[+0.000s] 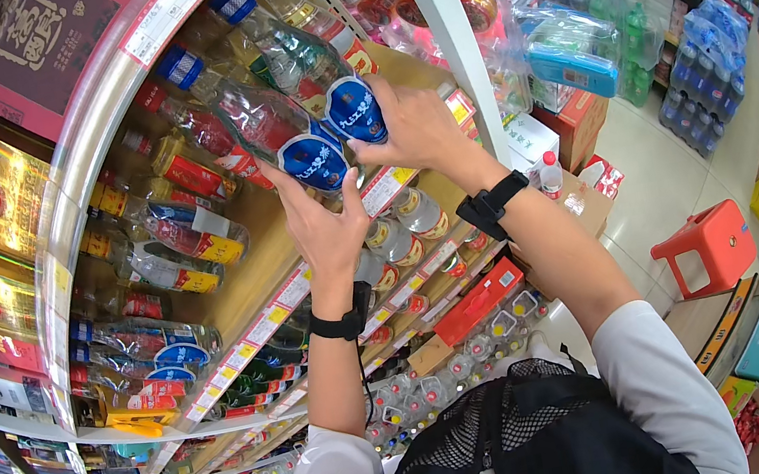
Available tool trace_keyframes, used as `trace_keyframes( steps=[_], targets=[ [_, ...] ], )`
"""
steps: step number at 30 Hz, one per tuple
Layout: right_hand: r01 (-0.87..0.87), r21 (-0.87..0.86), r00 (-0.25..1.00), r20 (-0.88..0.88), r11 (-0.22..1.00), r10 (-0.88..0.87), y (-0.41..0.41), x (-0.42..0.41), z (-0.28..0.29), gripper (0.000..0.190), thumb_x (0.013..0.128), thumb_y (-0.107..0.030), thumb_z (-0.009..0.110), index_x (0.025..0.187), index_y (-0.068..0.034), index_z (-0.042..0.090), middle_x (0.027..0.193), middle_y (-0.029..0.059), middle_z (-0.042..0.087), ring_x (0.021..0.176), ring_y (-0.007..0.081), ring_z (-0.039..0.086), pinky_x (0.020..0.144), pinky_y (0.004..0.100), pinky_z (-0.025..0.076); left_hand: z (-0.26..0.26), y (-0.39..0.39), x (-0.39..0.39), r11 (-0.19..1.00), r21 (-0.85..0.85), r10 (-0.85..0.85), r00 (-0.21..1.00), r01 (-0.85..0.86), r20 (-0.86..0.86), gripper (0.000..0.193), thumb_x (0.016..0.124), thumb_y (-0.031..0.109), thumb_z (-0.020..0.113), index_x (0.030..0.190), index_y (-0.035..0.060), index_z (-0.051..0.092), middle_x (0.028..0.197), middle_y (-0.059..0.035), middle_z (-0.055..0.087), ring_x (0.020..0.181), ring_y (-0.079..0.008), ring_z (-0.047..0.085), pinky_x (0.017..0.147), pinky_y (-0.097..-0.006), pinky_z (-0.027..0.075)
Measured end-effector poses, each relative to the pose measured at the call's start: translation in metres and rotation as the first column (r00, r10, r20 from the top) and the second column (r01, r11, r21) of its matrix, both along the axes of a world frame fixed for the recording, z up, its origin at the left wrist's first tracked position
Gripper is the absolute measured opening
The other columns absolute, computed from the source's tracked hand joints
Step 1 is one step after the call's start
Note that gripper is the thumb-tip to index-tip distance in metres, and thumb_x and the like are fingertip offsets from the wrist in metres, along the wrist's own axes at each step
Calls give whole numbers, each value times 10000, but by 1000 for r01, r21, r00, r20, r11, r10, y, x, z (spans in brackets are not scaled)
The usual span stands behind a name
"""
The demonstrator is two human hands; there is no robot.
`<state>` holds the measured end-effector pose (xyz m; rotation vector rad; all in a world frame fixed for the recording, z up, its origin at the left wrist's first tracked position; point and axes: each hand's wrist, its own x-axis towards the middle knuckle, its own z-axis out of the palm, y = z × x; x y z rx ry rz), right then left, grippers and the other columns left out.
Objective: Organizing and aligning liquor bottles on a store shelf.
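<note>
Two clear glass bottles with blue caps and blue oval labels stand side by side at the front of a wooden-toned shop shelf [266, 273]. My left hand [324, 227] grips the lower part of the left bottle [256, 119], thumb and fingers on either side of its label. My right hand [410, 124] holds the right bottle [299, 60] around its label. The two bottles touch or nearly touch. Behind them are more bottles with red labels [194, 169]; their far ends are partly hidden.
Price strips [285, 296] run along the shelf edge. Lower shelves carry small clear bottles [420, 212] and a red box [479, 301]. A white upright post [450, 25] borders the shelf at right. On the floor are a red plastic stool [716, 247], cartons and shrink-wrapped bottles [704, 74].
</note>
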<state>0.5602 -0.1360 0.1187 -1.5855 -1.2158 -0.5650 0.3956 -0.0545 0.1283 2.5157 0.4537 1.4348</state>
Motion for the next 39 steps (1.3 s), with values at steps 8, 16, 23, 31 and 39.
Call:
trace_keyframes(
  steps=[8,16,23,31,39],
  targets=[
    [-3,-18,1000,-2,1000,3,1,1,-2,720,685,-437,744,1181,7,470,813,206,643,736,361,653,637,424,522,-1,1,0,999,21,31,999,-31,-10,971,800,184,749,1446,-134,98,1292,-325,480,1123,-341,583,862,-358,518],
    [1,19,1000,14,1000,-1,2,2,-4,761,670,-455,750,1204,12,473,820,200,649,720,361,653,629,423,528,-1,-1,-1,997,27,68,998,-67,-15,991,786,219,771,1440,-138,119,1264,-308,503,1105,-322,597,817,-344,540],
    [-13,5,1000,0,1000,13,0,0,0,775,666,-448,752,1222,15,476,837,211,652,727,365,658,638,430,533,2,-5,0,995,-70,75,997,-76,-24,1019,773,228,773,1460,-93,93,1262,-286,516,1062,-300,625,836,-355,530],
    [-30,-16,999,-20,999,30,0,0,2,717,682,-432,750,1180,18,499,835,198,658,719,355,661,641,416,537,18,-21,-17,993,-108,39,997,-46,-61,1077,727,233,803,1475,-60,85,1404,-301,372,1238,-345,497,959,-400,455],
    [46,-84,998,-31,995,-49,3,-1,-1,755,705,-480,730,1207,26,482,755,191,658,620,363,653,579,448,527,15,-17,-125,984,62,164,986,-166,44,433,770,60,722,1170,-15,573,1315,-194,504,1174,-331,530,945,-389,461]
  ],
)
